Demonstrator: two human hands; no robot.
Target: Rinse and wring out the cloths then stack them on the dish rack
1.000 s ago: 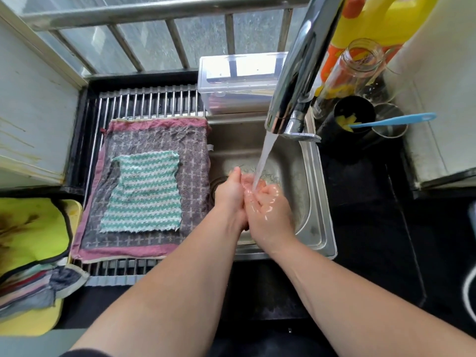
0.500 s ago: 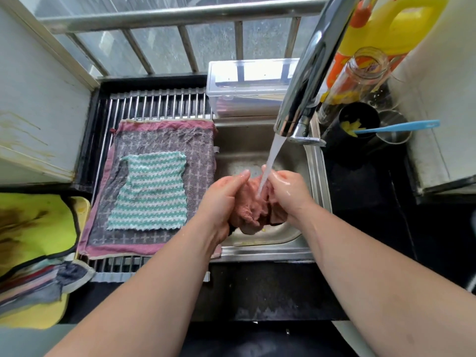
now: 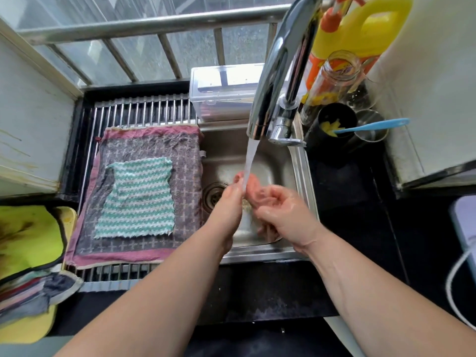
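You are holding a pink cloth (image 3: 255, 185) over the sink (image 3: 302, 176), right under the water (image 3: 251, 158) that is running from the tap (image 3: 278, 73). Your left hand (image 3: 228, 204) is gripping one side of the cloth, with the fingers pressed together and curled on it. Your right hand (image 3: 287, 215) is taking the other side, its fingers curled round the wet fabric. On the dish rack (image 3: 144, 109), just left of the sink, a grey-purple cloth (image 3: 154, 148) is lying flat, and a green striped cloth (image 3: 139, 197) is lying on top of it
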